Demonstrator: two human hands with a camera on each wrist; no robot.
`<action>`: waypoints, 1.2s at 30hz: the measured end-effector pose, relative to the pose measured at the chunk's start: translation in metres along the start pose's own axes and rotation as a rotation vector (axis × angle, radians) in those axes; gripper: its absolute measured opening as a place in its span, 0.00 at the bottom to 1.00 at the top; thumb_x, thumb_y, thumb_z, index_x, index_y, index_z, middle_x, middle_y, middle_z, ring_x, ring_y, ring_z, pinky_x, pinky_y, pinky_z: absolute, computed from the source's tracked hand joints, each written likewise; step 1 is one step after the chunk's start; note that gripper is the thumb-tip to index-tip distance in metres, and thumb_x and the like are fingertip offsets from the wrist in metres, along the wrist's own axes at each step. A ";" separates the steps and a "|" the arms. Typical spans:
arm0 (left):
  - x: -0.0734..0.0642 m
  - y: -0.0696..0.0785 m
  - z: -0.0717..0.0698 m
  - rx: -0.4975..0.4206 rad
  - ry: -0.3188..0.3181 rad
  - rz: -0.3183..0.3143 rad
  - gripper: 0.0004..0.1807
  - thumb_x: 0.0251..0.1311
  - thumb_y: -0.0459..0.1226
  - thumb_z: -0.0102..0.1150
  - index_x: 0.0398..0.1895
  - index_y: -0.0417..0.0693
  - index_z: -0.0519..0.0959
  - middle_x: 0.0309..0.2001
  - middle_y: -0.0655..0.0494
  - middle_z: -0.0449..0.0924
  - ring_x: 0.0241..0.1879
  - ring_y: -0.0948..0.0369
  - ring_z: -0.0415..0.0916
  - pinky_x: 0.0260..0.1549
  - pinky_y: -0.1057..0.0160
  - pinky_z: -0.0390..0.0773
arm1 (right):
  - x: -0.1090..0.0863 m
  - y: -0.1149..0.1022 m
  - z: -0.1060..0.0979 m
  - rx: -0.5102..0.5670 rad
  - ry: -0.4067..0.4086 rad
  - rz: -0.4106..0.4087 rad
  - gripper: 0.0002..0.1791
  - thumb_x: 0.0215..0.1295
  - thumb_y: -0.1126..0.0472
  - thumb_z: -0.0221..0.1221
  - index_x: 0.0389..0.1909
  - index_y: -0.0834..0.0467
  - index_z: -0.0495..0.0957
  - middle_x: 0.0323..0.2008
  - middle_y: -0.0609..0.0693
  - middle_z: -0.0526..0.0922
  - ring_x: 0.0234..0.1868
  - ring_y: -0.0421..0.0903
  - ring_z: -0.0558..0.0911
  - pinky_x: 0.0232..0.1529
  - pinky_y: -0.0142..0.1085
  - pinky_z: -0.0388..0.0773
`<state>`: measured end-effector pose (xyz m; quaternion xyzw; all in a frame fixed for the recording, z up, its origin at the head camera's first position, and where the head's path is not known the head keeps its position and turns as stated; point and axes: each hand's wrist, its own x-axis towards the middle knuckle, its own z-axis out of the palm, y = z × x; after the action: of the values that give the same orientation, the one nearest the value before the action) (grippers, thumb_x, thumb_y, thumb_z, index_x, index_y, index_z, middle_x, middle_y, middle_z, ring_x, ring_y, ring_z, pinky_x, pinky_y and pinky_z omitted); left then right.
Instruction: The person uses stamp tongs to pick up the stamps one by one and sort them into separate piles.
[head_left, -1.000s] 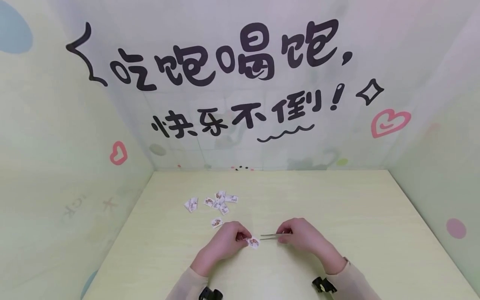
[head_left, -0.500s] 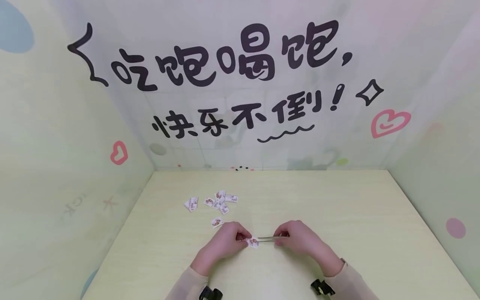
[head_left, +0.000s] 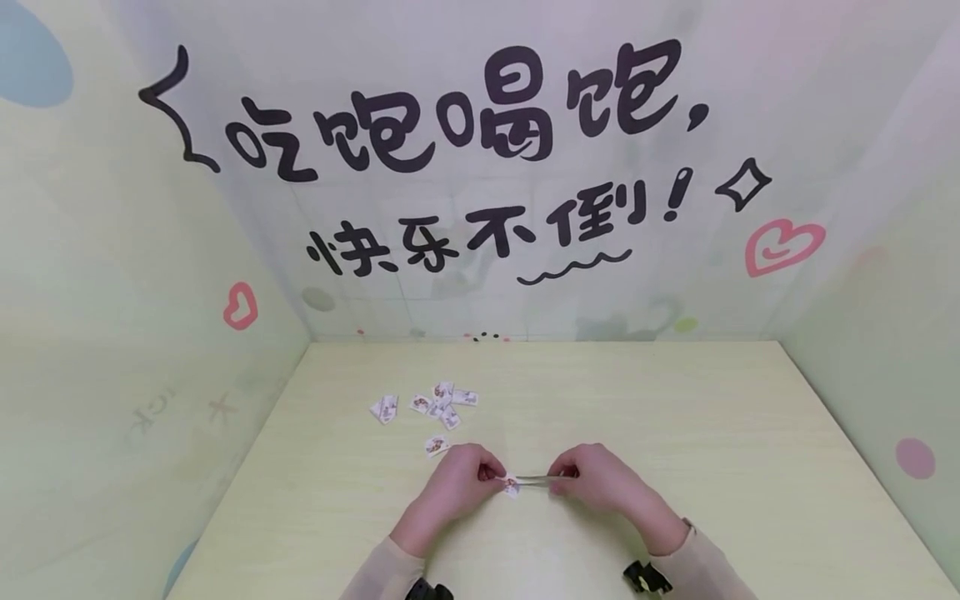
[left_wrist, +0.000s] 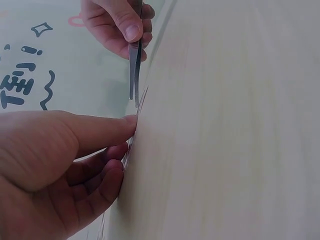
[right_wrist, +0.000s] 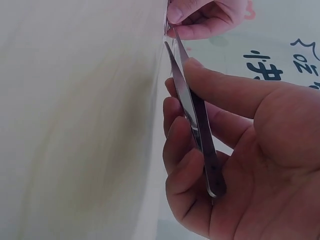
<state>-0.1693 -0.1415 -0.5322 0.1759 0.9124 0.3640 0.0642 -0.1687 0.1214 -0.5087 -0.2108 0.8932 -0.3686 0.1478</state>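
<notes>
My left hand [head_left: 461,482] pinches a small white card [head_left: 512,487] with a coloured print, low over the table; seen edge-on in the left wrist view, the card looks thin. Metal tweezers [right_wrist: 192,107] lie between the thumb and fingers of my right hand [head_left: 598,477], their prongs pointing at the left hand. In the head view the tweezer tips overlap the card's right part. From the left wrist the prongs [left_wrist: 134,75] stand slightly apart near the card's end; whether they touch it I cannot tell.
A loose cluster of similar printed pieces [head_left: 442,403] lies on the table [head_left: 675,400] beyond the left hand. Two more pieces [head_left: 386,408] overlap to its left, and one piece [head_left: 436,446] sits beside the left hand. Printed curtain walls [head_left: 480,308] enclose the table's back and sides.
My right hand has moved left, bringing the tweezer tips from beside the card to over it. The prongs stand closer together. The left hand keeps its pinch, and the view has shifted slightly.
</notes>
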 end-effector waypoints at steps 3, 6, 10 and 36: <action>0.000 0.001 0.000 0.011 0.007 0.007 0.04 0.59 0.31 0.77 0.34 0.48 0.90 0.28 0.66 0.79 0.29 0.69 0.74 0.33 0.67 0.78 | -0.001 0.000 0.000 0.020 -0.017 -0.007 0.02 0.66 0.61 0.73 0.37 0.55 0.90 0.27 0.39 0.81 0.29 0.41 0.75 0.33 0.35 0.72; 0.000 0.001 0.000 0.012 0.005 0.005 0.05 0.59 0.31 0.77 0.34 0.48 0.89 0.28 0.66 0.79 0.29 0.69 0.73 0.33 0.67 0.78 | -0.002 0.000 -0.001 0.025 -0.023 -0.003 0.02 0.66 0.61 0.73 0.37 0.54 0.90 0.27 0.39 0.82 0.30 0.41 0.76 0.33 0.36 0.73; -0.001 0.000 0.001 0.003 -0.002 -0.001 0.05 0.59 0.31 0.76 0.34 0.49 0.89 0.29 0.67 0.79 0.29 0.69 0.73 0.33 0.67 0.78 | -0.005 0.000 -0.005 -0.013 0.020 0.019 0.01 0.65 0.62 0.72 0.37 0.54 0.90 0.27 0.39 0.81 0.31 0.42 0.76 0.35 0.39 0.74; -0.001 -0.001 0.002 0.006 0.010 -0.036 0.05 0.61 0.33 0.76 0.34 0.51 0.88 0.28 0.66 0.77 0.29 0.67 0.72 0.33 0.65 0.75 | -0.001 0.002 -0.006 0.045 -0.035 0.006 0.02 0.64 0.61 0.75 0.36 0.53 0.91 0.29 0.38 0.86 0.32 0.43 0.79 0.36 0.38 0.77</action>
<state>-0.1683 -0.1412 -0.5341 0.1577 0.9167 0.3611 0.0656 -0.1705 0.1264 -0.5061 -0.2113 0.8825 -0.3845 0.1693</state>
